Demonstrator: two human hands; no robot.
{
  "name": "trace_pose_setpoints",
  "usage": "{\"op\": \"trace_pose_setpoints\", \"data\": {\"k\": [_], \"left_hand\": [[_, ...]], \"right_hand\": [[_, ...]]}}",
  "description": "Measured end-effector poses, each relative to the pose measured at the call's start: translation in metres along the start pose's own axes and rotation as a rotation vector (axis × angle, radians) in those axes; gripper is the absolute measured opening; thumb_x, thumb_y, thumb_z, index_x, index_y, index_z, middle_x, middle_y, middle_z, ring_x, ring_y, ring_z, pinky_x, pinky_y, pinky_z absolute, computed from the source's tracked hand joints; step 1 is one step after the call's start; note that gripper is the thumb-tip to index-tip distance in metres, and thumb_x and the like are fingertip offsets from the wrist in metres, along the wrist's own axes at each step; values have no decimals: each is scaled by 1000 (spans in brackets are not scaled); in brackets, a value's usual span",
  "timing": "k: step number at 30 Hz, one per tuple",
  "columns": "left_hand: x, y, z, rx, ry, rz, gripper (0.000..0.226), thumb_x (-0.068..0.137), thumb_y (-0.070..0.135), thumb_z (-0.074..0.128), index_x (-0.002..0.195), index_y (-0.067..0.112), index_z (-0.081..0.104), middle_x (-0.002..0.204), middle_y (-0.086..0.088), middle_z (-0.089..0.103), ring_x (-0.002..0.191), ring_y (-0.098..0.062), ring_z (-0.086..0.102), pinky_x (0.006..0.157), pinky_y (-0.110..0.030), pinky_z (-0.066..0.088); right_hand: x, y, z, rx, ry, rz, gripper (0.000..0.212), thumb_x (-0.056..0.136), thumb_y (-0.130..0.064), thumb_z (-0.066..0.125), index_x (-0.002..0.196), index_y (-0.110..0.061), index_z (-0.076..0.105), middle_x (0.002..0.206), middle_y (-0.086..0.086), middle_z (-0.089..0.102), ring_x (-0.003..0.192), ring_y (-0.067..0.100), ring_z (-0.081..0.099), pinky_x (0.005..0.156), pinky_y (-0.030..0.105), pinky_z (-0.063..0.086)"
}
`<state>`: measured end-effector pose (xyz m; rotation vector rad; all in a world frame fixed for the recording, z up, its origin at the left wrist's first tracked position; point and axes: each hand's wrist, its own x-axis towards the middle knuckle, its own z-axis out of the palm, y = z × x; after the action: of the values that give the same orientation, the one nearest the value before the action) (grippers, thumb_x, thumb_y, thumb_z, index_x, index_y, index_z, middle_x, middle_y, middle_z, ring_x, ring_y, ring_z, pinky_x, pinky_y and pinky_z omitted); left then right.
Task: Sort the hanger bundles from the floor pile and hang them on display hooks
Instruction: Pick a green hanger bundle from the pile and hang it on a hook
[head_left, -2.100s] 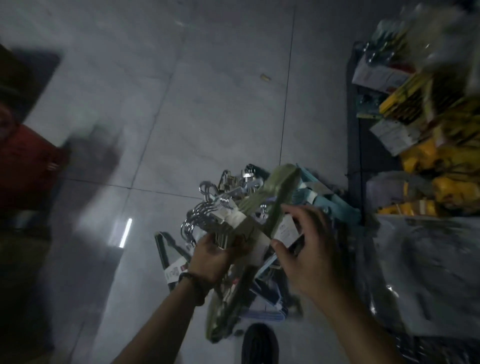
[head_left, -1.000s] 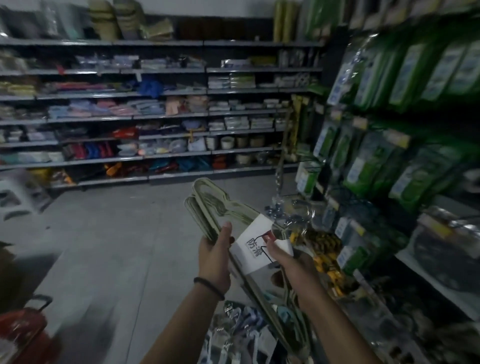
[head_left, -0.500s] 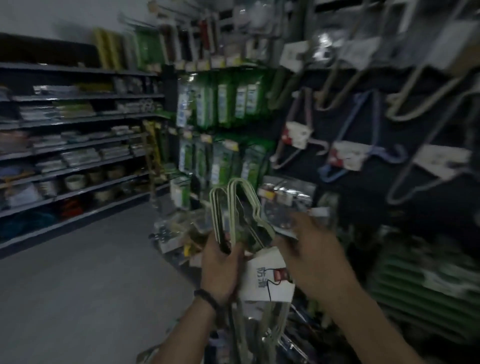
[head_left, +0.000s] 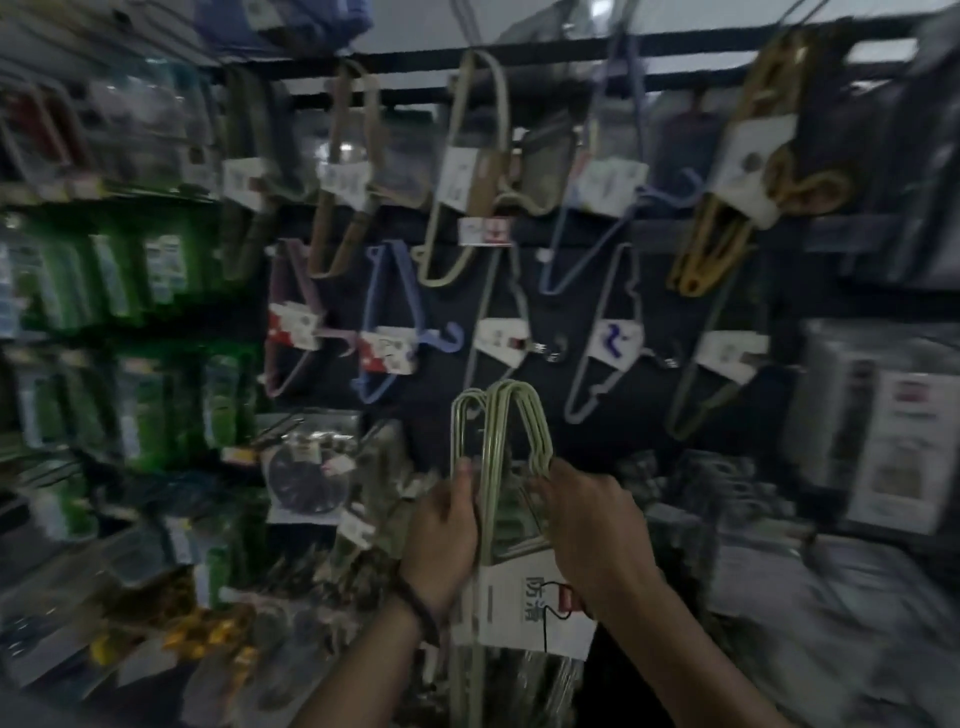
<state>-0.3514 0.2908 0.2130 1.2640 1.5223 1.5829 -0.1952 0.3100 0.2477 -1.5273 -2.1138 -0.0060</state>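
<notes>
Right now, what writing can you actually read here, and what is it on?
"防滑": on the white card label of the green hanger bundle.
Cards on the hanging bundles: too blurred to read.
Green packets on the left shelves: too blurred to read.

A dark display panel (head_left: 649, 441) carried the stock. From the panel's top rail hung a beige hanger bundle (head_left: 470, 171) at the middle and a mustard hanger bundle (head_left: 727, 208) toward the right. Lower on the panel hung a purple hanger bundle (head_left: 291, 322), a blue hanger bundle (head_left: 389, 332) and a grey wire hanger bundle (head_left: 602, 343). Left of the panel, shelves (head_left: 104, 200) held green packets (head_left: 150, 260).
</notes>
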Motion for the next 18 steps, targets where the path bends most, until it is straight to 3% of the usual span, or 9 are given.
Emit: {"op": "trace_pose_setpoints", "data": {"k": [2, 3, 6, 8, 11, 13, 16, 18], "left_hand": [[12, 0, 45, 51, -36, 98, 91, 90, 87, 37, 85, 2, 70, 77, -25, 68, 72, -37, 67, 63, -37, 49], [17, 0, 66, 94, -40, 158, 85, 92, 84, 38, 82, 4, 66, 73, -23, 65, 68, -35, 65, 61, -38, 49], [29, 8, 126, 184, -101, 220, 44, 102, 58, 47, 75, 24, 52, 63, 2, 54, 58, -4, 55, 61, -35, 38], [37, 13, 160, 267, -204, 252, 28, 106, 44, 52, 83, 28, 55, 73, 6, 62, 67, -1, 60, 65, -32, 42], [54, 17, 200, 399, -253, 344, 15, 109, 35, 50, 101, 29, 62, 80, 4, 69, 73, -11, 65, 69, -39, 52], [69, 24, 216, 478, -238, 398, 17, 110, 31, 49, 101, 27, 63, 75, 3, 66, 68, -16, 64, 67, -42, 54], [100, 35, 232, 499, -264, 430, 24, 110, 30, 46, 121, 21, 65, 85, -5, 70, 78, -26, 68, 73, -47, 59], [119, 43, 238, 544, -291, 499, 29, 110, 32, 43, 129, 20, 62, 85, -9, 70, 80, -30, 69, 74, -49, 59]], "right_hand": [[-1, 47, -19, -37, 34, 38, 8, 102, -30, 51, 102, -26, 57, 82, -3, 66, 73, 27, 66, 60, 40, 54], [-2, 71, -29, -35, 69, 65, 6, 101, -31, 53, 101, -26, 57, 79, -2, 67, 71, 27, 67, 58, 40, 55], [-9, 138, -59, -66, 156, 119, 12, 97, -30, 60, 109, -29, 62, 80, -3, 72, 70, 26, 70, 52, 35, 49], [-12, 178, -72, -113, 191, 158, 6, 98, -32, 60, 102, -28, 62, 74, -3, 68, 63, 26, 66, 51, 36, 48], [-11, 225, -82, -160, 218, 199, 9, 102, -34, 54, 100, -29, 62, 71, -4, 65, 57, 23, 63, 51, 39, 51], [-6, 247, -88, -179, 219, 265, 14, 103, -35, 49, 98, -30, 61, 72, -3, 66, 59, 23, 65, 50, 37, 49], [8, 268, -101, -212, 219, 337, 14, 103, -34, 49, 97, -31, 61, 71, -7, 63, 59, 18, 63, 53, 37, 56], [19, 273, -113, -228, 231, 375, 10, 103, -30, 54, 98, -28, 63, 69, -8, 53, 56, 11, 51, 48, 22, 41]]}}
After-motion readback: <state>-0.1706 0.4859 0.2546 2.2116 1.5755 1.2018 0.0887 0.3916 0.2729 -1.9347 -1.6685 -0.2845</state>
